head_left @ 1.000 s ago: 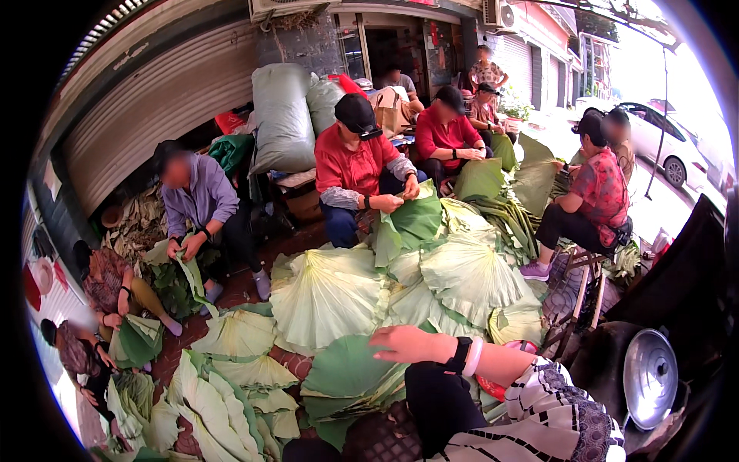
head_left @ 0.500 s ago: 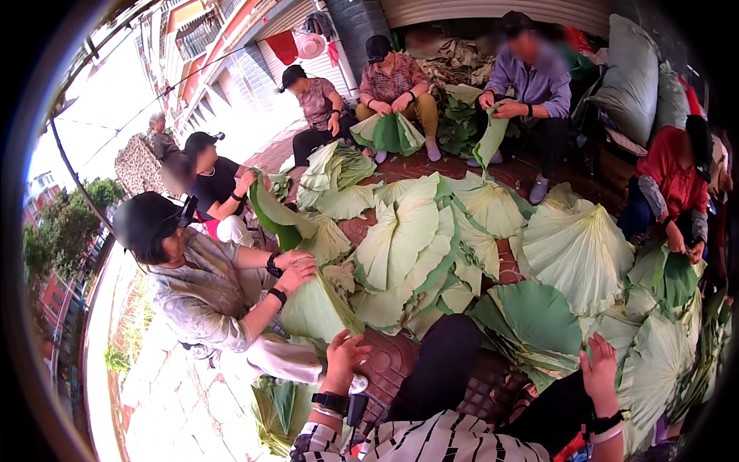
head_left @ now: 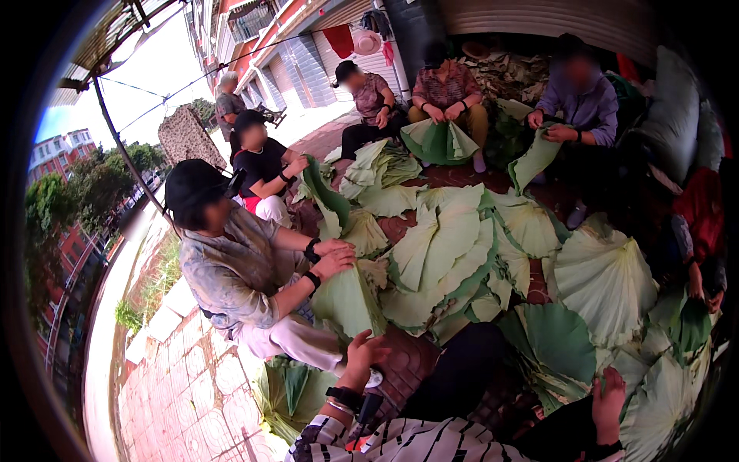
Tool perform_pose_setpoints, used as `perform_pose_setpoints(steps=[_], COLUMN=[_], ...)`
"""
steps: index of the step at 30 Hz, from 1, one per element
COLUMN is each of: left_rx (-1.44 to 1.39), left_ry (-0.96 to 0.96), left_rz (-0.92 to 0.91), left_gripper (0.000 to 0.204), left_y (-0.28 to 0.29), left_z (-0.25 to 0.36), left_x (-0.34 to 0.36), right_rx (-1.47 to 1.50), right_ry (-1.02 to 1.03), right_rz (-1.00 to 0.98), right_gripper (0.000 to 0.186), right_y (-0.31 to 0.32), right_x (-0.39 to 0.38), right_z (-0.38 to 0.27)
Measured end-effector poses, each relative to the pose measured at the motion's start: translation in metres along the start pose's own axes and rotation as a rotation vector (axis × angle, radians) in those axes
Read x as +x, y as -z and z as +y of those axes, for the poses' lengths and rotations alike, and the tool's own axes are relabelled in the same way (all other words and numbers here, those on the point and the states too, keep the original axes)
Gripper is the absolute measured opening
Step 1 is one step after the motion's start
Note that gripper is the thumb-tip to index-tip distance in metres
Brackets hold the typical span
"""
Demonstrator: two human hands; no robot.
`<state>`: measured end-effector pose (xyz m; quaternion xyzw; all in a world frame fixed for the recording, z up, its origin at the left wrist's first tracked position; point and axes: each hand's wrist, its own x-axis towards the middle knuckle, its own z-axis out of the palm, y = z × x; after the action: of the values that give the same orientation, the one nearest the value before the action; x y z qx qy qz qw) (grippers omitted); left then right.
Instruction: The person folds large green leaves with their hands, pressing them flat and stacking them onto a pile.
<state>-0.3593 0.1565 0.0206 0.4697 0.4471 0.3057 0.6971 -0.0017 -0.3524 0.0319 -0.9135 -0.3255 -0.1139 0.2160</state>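
Note:
My left hand (head_left: 365,359) is raised over the paving with its fingers apart and nothing in it. It is nearest to the folded lotus leaf (head_left: 344,302) under a neighbour's hands. My right hand (head_left: 608,399) is also raised and empty, its fingers loosely bent and apart. Beside it spreads a stack of green lotus leaves (head_left: 550,339), folded into fans. Pale lotus leaves (head_left: 654,393) lie on its other side. A large heap of leaves (head_left: 443,242) covers the middle of the ground, pale undersides up.
Several people sit in a ring, handling leaves; the closest, in a patterned shirt (head_left: 231,262), is at my left. More leaves (head_left: 285,393) lie on the paving below that person. A dark pole (head_left: 127,154) stands at the far left, and full sacks (head_left: 670,115) at the back right.
My view has turned left, so the scene shifts rightward in the picture. My hands stay raised and empty, and the right hand's fingers look a little more bent.

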Motion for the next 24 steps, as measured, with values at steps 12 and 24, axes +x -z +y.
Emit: perform_pose_setpoints(steps=[12,24], left_rx=[-0.028,0.249], left_ry=[0.049,-0.475], left_rz=[0.037,0.035], left_gripper=[0.059,0.079], left_y=[-0.004,-0.046], left_z=[0.007,0.13], left_x=[-0.008,-0.016], right_rx=[0.004,-0.001], right_ry=[-0.015,-0.002], right_rz=[0.019,0.046], right_gripper=[0.03,0.029], right_y=[0.002,0.001], right_x=[-0.004,0.002], right_z=[-0.002,-0.01])
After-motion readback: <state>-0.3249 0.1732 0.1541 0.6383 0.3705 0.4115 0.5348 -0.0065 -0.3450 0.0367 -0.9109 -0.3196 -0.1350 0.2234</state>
